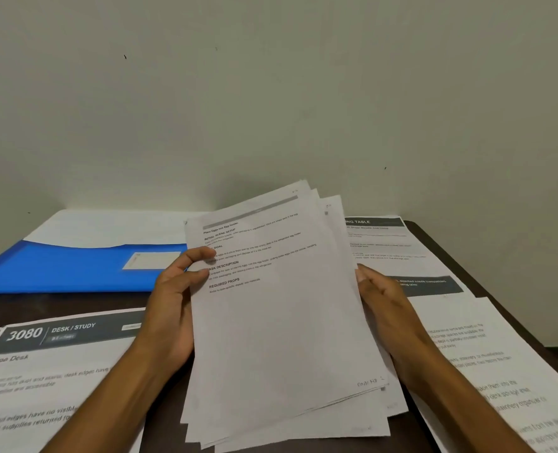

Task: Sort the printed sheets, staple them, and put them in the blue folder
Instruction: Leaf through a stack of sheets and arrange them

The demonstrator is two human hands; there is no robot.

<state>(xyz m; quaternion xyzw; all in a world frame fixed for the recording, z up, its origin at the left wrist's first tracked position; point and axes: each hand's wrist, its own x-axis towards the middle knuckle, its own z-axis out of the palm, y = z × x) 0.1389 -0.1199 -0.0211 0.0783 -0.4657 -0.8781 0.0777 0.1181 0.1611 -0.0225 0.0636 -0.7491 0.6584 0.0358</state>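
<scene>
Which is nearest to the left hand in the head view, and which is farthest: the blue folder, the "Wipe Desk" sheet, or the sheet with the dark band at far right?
From the left hand:
1. Blue folder, just beyond it, to its left.
2. "Wipe Desk" sheet, below-left, almost equally near; too close to call.
3. Dark-band sheet, across the held stack, right side.

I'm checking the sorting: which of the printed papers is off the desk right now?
The fanned stack, gripped by the left hand and right hand. The Wipe Desk sheet and the right-side sheets lie flat.
</scene>
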